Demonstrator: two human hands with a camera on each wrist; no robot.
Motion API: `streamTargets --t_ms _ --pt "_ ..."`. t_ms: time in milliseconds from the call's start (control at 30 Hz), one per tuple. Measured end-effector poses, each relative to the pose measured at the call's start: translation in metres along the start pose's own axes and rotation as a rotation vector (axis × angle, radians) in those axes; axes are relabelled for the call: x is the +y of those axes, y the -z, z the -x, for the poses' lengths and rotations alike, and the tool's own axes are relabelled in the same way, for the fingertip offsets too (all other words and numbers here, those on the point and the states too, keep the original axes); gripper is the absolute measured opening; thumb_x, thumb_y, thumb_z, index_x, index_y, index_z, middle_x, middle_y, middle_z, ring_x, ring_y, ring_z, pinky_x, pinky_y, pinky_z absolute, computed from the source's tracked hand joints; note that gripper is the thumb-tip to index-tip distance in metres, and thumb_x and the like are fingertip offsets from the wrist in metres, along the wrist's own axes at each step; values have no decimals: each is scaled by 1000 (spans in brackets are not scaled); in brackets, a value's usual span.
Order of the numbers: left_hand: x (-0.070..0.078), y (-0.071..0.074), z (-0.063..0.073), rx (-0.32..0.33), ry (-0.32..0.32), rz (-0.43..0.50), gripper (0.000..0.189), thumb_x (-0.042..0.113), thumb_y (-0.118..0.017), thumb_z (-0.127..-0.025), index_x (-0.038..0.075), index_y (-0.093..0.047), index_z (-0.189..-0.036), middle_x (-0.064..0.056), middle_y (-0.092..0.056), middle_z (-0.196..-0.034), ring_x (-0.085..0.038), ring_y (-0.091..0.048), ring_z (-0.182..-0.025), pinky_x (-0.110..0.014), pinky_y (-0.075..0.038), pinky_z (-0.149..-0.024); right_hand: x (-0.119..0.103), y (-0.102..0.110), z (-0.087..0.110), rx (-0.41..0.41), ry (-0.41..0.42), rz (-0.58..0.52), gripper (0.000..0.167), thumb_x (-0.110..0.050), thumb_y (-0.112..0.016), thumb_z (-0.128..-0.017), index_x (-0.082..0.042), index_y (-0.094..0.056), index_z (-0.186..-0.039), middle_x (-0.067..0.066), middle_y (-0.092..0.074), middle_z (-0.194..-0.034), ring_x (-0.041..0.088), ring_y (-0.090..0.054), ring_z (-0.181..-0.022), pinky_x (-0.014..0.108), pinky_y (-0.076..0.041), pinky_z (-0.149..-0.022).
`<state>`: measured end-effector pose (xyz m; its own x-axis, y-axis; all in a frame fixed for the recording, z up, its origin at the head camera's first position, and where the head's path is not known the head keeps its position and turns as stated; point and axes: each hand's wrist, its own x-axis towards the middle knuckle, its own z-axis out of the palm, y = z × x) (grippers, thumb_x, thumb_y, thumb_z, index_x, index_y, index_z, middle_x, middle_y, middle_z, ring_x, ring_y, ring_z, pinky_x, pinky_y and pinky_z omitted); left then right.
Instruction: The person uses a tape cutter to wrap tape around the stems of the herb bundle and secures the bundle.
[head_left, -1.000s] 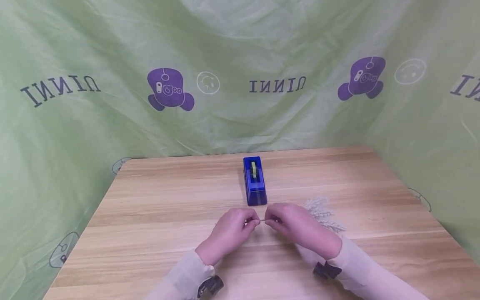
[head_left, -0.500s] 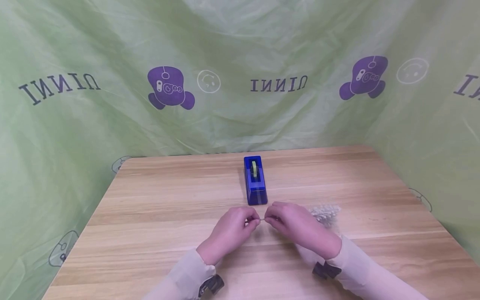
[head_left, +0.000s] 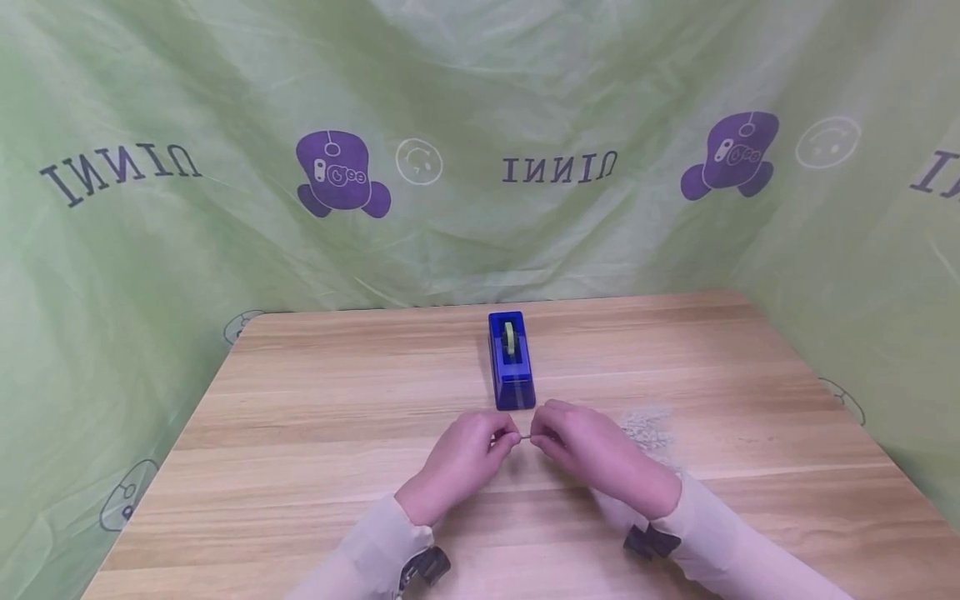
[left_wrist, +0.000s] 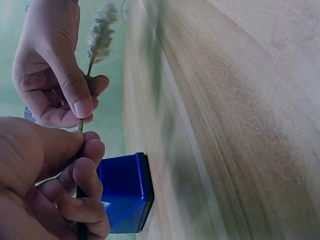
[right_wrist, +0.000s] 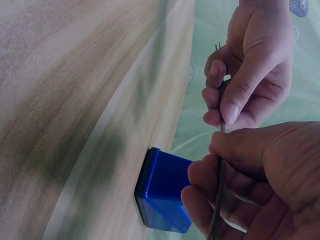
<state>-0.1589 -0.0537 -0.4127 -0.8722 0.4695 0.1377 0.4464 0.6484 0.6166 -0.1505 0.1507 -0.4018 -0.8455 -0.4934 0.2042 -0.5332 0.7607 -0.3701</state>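
Both hands pinch the thin stems of dried feathery grass [head_left: 648, 433], holding them sideways just above the table. My left hand [head_left: 461, 458] grips near the cut ends, which poke out past its fingers in the right wrist view. Close beside it, my right hand [head_left: 592, 454] pinches the stems [right_wrist: 220, 185] between thumb and fingers; a short piece shows between the two hands. The fluffy plume [left_wrist: 102, 35] sticks out beyond the right hand, partly hidden by it and blurred in the head view. Right behind the hands stands a blue tape dispenser [head_left: 513, 392] with a roll of tape.
The wood-grain table [head_left: 337, 400] extends on both sides of the hands. A green printed cloth [head_left: 465, 242] hangs behind the table and along its sides. Dark wrist cameras [head_left: 651, 542] sit at both cuffs.
The grass plume has turned: it was spread wide, then narrower and tilted up, and now it is blurred beside the right hand. Both hands stay almost in place, still pinching the stems.
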Motion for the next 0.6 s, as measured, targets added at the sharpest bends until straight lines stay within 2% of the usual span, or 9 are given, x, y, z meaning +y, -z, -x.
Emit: streamTargets --t_ms 267,400,500,600 --pt "0 -2 0 36 2 30 6 12 -70 -98 12 -75 -94 2 -73 -86 -3 -54 -71 -20 -48 -67 2 0 -1 -4 -20 -37 11 -11 -76 -92 -18 -68 -91 -10 -66 -83 -1 -58 -73 20 -54 -68" --pt "0 -2 1 62 -7 32 5 11 -71 -97 13 -74 -93 1 -74 -88 -3 -54 -71 -20 -47 -67 1 1 0 -18 -17 -40 8 -15 -73 -97 -16 -65 -94 -10 -64 -76 -1 -53 -67 19 -50 -62" --pt "0 -2 2 72 -8 28 5 10 -72 -96 13 -74 -93 1 -75 -88 -3 -54 -71 -20 -47 -66 0 2 0 -26 -18 -14 2 -16 -69 -99 -14 -68 -98 -10 -65 -76 -1 -51 -65 20 -48 -61" --pt "0 -2 2 73 1 27 6 10 -72 -96 14 -75 -93 1 -75 -89 -3 -55 -71 -20 -47 -66 0 2 -1 -40 -25 -1 6 -17 -69 -100 -14 -73 -98 -11 -66 -76 -1 -52 -65 22 -51 -64"
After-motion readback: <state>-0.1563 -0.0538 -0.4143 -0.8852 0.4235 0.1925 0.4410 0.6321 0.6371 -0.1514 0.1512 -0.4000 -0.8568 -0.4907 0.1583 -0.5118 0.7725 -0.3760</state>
